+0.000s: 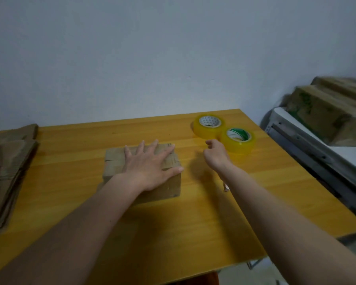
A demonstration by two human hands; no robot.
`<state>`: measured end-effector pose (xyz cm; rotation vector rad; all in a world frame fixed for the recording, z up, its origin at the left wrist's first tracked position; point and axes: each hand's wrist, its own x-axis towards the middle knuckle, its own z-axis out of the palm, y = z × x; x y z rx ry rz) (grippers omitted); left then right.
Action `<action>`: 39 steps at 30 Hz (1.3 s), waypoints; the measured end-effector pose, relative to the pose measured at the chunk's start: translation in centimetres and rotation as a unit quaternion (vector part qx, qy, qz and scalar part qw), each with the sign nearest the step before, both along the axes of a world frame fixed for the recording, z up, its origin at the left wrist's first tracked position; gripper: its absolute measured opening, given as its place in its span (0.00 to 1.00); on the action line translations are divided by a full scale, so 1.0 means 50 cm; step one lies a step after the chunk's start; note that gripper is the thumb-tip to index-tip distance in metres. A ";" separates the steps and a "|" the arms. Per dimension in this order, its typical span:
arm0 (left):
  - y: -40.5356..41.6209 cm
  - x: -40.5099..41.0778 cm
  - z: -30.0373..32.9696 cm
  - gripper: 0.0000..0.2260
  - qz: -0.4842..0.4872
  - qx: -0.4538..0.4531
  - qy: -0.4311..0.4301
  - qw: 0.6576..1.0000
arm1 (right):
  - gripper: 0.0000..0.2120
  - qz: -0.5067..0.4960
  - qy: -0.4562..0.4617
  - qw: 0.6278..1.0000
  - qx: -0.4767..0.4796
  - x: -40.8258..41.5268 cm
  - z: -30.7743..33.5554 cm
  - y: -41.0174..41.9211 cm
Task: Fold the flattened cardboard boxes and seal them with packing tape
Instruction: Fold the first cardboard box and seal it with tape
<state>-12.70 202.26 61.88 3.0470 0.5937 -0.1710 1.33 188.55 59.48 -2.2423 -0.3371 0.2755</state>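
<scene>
A small folded cardboard box [113,161] stands in the middle of the yellow wooden table [193,212], its top flaps closed. My left hand [150,163] lies flat on top of it with fingers spread, pressing the flaps down. Two rolls of yellowish packing tape lie flat at the far right of the table: the farther roll [209,125] and the nearer roll [239,140], touching each other. My right hand [216,153] hovers just left of the nearer roll, fingers loosely curled, holding nothing that I can see.
A stack of flattened cardboard boxes [6,173] lies at the table's left edge. Beyond the right edge, a grey metal rack [308,145] carries bundles of cardboard [325,112]. A plain wall runs behind the table.
</scene>
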 end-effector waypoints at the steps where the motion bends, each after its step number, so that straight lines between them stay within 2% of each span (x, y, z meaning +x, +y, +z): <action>1: 0.002 0.002 0.001 0.36 0.002 -0.011 -0.003 1.000 | 0.23 -0.012 -0.016 0.999 -0.028 0.017 -0.004 -0.013; 5: 0.007 0.005 0.005 0.39 0.011 -0.050 -0.008 0.999 | 0.21 -0.038 -0.097 0.985 -0.135 0.067 -0.025 -0.043; 8: 0.007 0.012 0.006 0.38 0.009 -0.044 -0.002 0.999 | 0.19 -0.030 -0.156 0.972 -0.174 0.095 -0.031 -0.040; 11: 0.011 0.022 0.003 0.39 0.006 -0.037 -0.006 0.999 | 0.22 -0.003 -0.195 0.952 -0.235 0.120 -0.034 -0.027; 15: 0.017 0.021 -0.004 0.40 0.003 -0.028 -0.022 0.999 | 0.25 -0.017 -0.201 0.932 -0.302 0.161 -0.036 -0.013; 18: 0.016 0.014 -0.011 0.42 0.006 -0.008 -0.023 1.000 | 0.21 -0.068 -0.166 0.932 -0.315 0.183 -0.043 -0.026; 20: 0.015 0.013 -0.012 0.41 0.007 -0.009 -0.023 1.000 | 0.17 -0.088 -0.165 0.937 -0.295 0.189 -0.053 -0.043; 22: 0.017 0.015 -0.011 0.39 0.006 -0.020 -0.021 1.000 | 0.16 -0.081 -0.173 0.948 -0.253 0.188 -0.060 -0.055; 26: 0.027 0.005 0.006 0.38 0.003 -0.121 -0.055 0.991 | 0.19 -0.059 -0.184 0.974 -0.122 0.154 -0.062 -0.066; 29: 0.033 -0.005 0.015 0.45 0.029 -0.255 -0.149 0.955 | 0.19 -0.025 -0.177 0.984 0.022 0.105 -0.049 -0.062; 32: 0.037 -0.013 0.015 0.51 0.035 -0.359 -0.227 0.905 | 0.19 0.060 -0.191 0.972 0.124 0.048 -0.008 -0.051; 35: 0.037 -0.021 0.022 0.45 0.035 -0.386 -0.308 0.869 | 0.19 0.149 -0.230 0.954 0.123 -0.004 0.040 -0.030; 37: 0.039 -0.023 0.024 0.36 0.036 -0.351 -0.360 0.864 | 0.20 0.187 -0.265 0.940 0.103 -0.032 0.065 -0.010; 39: 0.045 -0.024 0.017 0.26 0.034 -0.347 -0.407 0.844 | 0.20 0.215 -0.284 0.932 0.071 -0.058 0.082 0.013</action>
